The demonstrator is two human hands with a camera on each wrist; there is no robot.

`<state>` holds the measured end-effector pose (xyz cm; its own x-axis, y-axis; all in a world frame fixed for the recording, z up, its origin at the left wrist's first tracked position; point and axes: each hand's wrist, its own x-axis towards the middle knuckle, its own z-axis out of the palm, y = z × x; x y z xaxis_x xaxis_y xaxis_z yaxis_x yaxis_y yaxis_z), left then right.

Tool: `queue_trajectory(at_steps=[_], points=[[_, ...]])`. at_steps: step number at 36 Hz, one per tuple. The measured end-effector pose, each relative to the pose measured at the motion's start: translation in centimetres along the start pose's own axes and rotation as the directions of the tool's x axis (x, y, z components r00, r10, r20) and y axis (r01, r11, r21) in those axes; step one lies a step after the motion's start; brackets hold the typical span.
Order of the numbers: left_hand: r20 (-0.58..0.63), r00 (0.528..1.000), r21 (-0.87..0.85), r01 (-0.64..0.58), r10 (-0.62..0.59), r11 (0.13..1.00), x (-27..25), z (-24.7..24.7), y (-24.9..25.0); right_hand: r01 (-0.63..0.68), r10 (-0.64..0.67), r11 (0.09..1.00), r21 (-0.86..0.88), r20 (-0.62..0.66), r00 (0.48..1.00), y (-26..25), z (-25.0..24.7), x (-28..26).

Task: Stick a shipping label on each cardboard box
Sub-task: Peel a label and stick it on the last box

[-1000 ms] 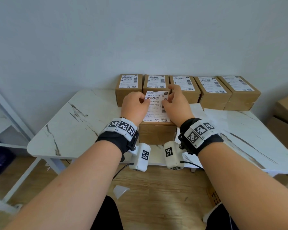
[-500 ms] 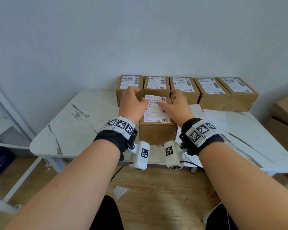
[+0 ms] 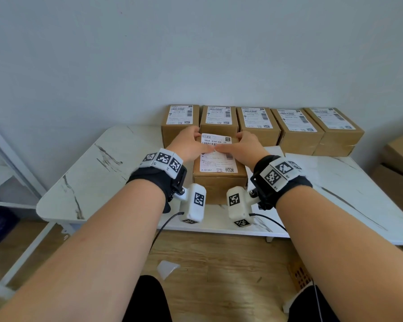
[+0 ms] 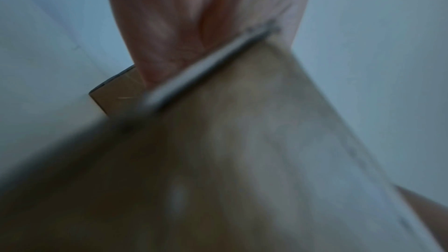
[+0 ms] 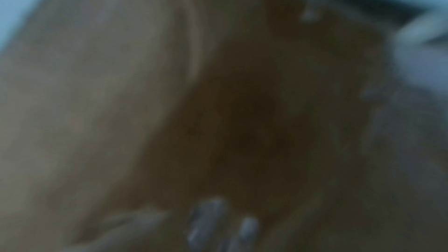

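Note:
A brown cardboard box (image 3: 219, 184) stands near the table's front edge with a white shipping label (image 3: 219, 162) on its top. My left hand (image 3: 189, 145) holds its far left corner and my right hand (image 3: 244, 147) its far right corner. Fingers bend over the edges, and both thumbs press on the label and meet at its middle. Several labelled boxes (image 3: 257, 133) stand in a row against the wall. In the left wrist view my palm (image 4: 206, 16) lies against the box (image 4: 242, 160) at the label's edge (image 4: 206, 68). The right wrist view is dark and blurred.
The white marble table (image 3: 126, 170) has a white sheet (image 3: 312, 163) lying right of the box. Larger cartons (image 3: 398, 159) stand on the floor at the right. A white rack (image 3: 9, 163) is at the left. A paper scrap (image 3: 166, 268) lies on the wooden floor.
Both hands slid from the label's far end out to the box's far corners. The thumbs then came together on the middle of the label. The box has stayed where it was.

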<state>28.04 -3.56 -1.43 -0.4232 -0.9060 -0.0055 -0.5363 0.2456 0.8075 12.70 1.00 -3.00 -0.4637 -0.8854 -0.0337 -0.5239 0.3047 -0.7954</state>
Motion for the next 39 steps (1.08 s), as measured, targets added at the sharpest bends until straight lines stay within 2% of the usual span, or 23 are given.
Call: queue_trajectory(at_steps=[6, 12, 15, 19, 23, 27, 33, 39], points=[[0.034, 0.999, 0.1, -0.01, 0.006, 0.995, 1.1, -0.4, 0.3, -0.016, 0.014, 0.999, -0.039, -0.043, 0.999, 0.0, 0.3, 0.8], [0.013, 0.999, 0.101, -0.038, 0.037, 0.994, 1.9, -0.6, 0.0, -0.016, 0.013, 0.997, -0.071, -0.048, 0.999, 0.2, 0.7, 1.5], [-0.008, 0.997, 0.095, -0.07, 0.072, 0.993, 2.0, -0.5, -0.1, -0.014, 0.009, 0.996, -0.087, -0.067, 0.998, 0.1, 0.9, 1.6], [-0.055, 0.985, 0.181, -0.152, 0.164, 0.972, 1.6, -0.2, -0.2, -0.025, 0.017, 0.996, -0.084, -0.096, 0.995, 0.1, 1.1, 1.7], [-0.009, 0.967, 0.284, -0.242, 0.256, 0.928, 1.1, 0.1, -0.1, -0.029, 0.019, 0.995, -0.096, -0.108, 0.994, -0.1, 1.1, 1.6], [0.087, 0.942, 0.284, -0.336, 0.325, 0.898, 0.7, -0.1, -0.4, -0.031, 0.02, 0.994, -0.106, -0.105, 0.994, -0.1, 1.1, 1.5], [0.084, 0.948, 0.235, -0.319, 0.307, 0.918, 0.4, 0.2, -1.1, -0.036, 0.025, 0.994, -0.102, -0.105, 0.994, -0.2, 1.1, 1.4], [0.094, 0.972, 0.327, -0.236, 0.217, 0.915, 0.7, 0.8, -1.5, -0.039, 0.029, 0.995, -0.096, -0.108, 0.994, -0.3, 1.1, 1.3]])
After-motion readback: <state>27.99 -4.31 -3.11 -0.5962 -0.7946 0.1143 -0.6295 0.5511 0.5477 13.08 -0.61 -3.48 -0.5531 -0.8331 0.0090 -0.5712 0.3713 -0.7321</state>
